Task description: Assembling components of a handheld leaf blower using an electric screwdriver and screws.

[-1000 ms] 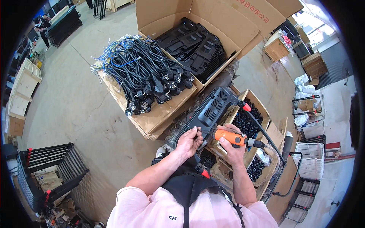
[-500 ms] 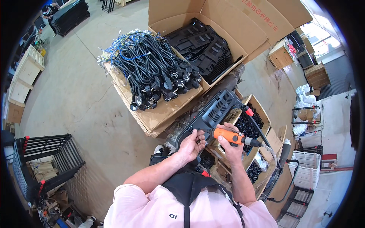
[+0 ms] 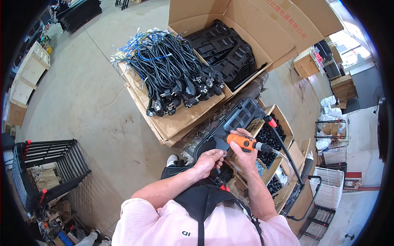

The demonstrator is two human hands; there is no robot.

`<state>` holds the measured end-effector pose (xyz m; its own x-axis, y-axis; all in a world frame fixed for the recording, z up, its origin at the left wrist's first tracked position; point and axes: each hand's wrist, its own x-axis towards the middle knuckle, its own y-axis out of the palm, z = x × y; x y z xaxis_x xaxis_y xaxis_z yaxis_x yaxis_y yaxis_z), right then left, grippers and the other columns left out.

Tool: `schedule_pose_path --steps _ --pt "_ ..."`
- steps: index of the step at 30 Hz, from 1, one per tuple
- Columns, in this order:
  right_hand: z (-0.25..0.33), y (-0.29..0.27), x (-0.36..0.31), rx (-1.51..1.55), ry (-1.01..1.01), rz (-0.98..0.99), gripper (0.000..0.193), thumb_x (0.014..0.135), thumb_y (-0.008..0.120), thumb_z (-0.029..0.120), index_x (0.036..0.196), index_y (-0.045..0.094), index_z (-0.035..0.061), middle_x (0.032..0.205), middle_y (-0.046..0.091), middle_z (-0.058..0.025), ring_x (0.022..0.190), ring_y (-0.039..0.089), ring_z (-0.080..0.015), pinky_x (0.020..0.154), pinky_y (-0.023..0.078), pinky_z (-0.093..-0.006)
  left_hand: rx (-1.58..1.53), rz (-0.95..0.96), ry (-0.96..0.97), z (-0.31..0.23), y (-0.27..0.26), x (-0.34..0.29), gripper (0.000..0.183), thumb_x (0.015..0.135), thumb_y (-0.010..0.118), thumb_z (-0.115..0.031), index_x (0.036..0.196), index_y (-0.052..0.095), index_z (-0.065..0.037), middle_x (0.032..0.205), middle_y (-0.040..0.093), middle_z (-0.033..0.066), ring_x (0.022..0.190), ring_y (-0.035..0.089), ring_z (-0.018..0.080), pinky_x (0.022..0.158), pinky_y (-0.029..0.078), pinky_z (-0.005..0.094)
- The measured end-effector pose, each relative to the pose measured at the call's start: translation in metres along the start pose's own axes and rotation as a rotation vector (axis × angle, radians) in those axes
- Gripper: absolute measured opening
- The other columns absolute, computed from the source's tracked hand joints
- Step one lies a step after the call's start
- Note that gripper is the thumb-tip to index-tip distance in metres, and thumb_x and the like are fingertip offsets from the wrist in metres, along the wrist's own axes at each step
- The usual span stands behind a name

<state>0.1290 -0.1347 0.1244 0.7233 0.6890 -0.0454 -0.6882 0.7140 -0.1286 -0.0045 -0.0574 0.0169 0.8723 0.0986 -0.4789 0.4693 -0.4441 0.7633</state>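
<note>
My right hand (image 3: 245,155) is closed round an orange power screwdriver (image 3: 243,142), whose bit points left across a dark grey plastic housing (image 3: 242,116) with vent slots. A pale hose runs from the tool's rear end. Just below the bit, the fingers of my left hand (image 3: 209,163) are pinched together near the housing's lower part. Whatever they hold is too small to make out. Beside the housing runs a black tube (image 3: 285,146) with a red fitting (image 3: 272,121).
Beyond the housing, black power cords with plugs (image 3: 176,78) lie piled on a carton. An open cardboard box (image 3: 262,24) holds black plastic panels (image 3: 230,51). At right, a wooden bin (image 3: 289,133) contains small black parts. Black tubular frames (image 3: 57,164) are stacked at left.
The screwdriver has shifted slightly left and up in view. My left hand has dropped from beside the bit to below it, fingers now pinched. The whole view has shifted a little.
</note>
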Motion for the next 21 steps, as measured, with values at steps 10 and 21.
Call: schedule_pose_path --steps 10,21 --pt "0.008 0.012 0.015 -0.274 -0.065 0.154 0.042 0.09 0.076 0.005 0.129 0.061 -0.0003 0.125 0.069 -0.0131 0.11 0.067 -0.0173 0.098 0.054 -0.0326 -0.165 -0.035 0.026 -0.003 -0.008 -0.012 0.029 0.111 0.055 -0.022 0.125 0.062 0.002 0.108 0.071 0.011 0.091 0.069 0.0175 0.084 0.06 0.0308" --pt "0.007 0.015 0.021 -0.298 -0.09 0.184 0.047 0.09 0.078 0.008 0.132 0.06 -0.0005 0.127 0.069 -0.0124 0.115 0.066 -0.018 0.101 0.053 -0.0333 -0.335 -0.118 0.007 -0.004 -0.018 -0.015 0.032 0.11 0.058 -0.032 0.118 0.067 -0.003 0.092 0.072 0.0033 0.075 0.068 0.0125 0.067 0.059 0.0267"
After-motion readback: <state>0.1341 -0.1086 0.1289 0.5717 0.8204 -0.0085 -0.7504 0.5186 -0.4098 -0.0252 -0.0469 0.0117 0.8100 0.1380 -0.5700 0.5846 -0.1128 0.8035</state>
